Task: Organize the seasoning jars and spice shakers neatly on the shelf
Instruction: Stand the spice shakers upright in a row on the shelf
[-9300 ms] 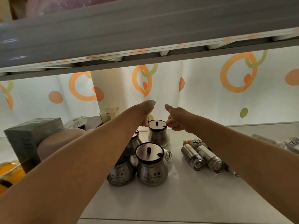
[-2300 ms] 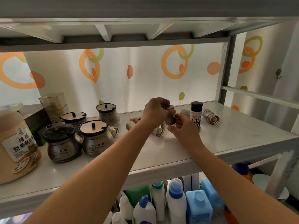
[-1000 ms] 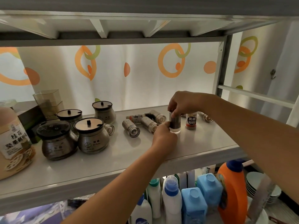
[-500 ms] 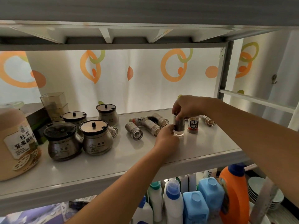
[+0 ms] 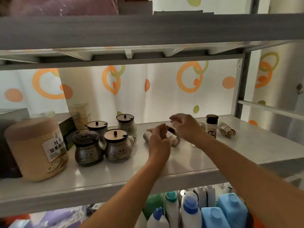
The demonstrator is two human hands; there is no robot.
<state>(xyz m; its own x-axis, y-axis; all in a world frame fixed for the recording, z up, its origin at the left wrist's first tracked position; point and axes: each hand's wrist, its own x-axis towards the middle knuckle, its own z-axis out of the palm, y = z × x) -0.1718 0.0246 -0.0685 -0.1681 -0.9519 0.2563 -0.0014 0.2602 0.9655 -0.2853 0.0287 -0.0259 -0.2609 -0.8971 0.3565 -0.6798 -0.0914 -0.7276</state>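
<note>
On the white shelf (image 5: 205,163), several steel seasoning jars with dark lids stand at the left, the nearest being one jar (image 5: 117,146) and a darker one (image 5: 88,148). Steel spice shakers lie on their sides: one shaker (image 5: 174,141) in the middle and one (image 5: 227,130) at the right. A black-capped pepper shaker (image 5: 212,125) stands upright. My left hand (image 5: 158,139) hovers over the lying shakers, fingers apart, holding nothing. My right hand (image 5: 185,125) hangs just beside it, loosely curled and empty. My right forearm hides most of an upright shaker behind it.
A big tan jar (image 5: 36,148) with a paper label stands at the shelf's left end, a clear plastic container (image 5: 79,114) behind the jars. The upper shelf (image 5: 148,30) hangs low overhead. A grey post (image 5: 243,83) bounds the right. Detergent bottles (image 5: 190,209) fill the shelf below.
Both hands have let go of the shaker they stood upright beside the pepper shaker and have shifted left above the lying shakers. The view has tilted upward.
</note>
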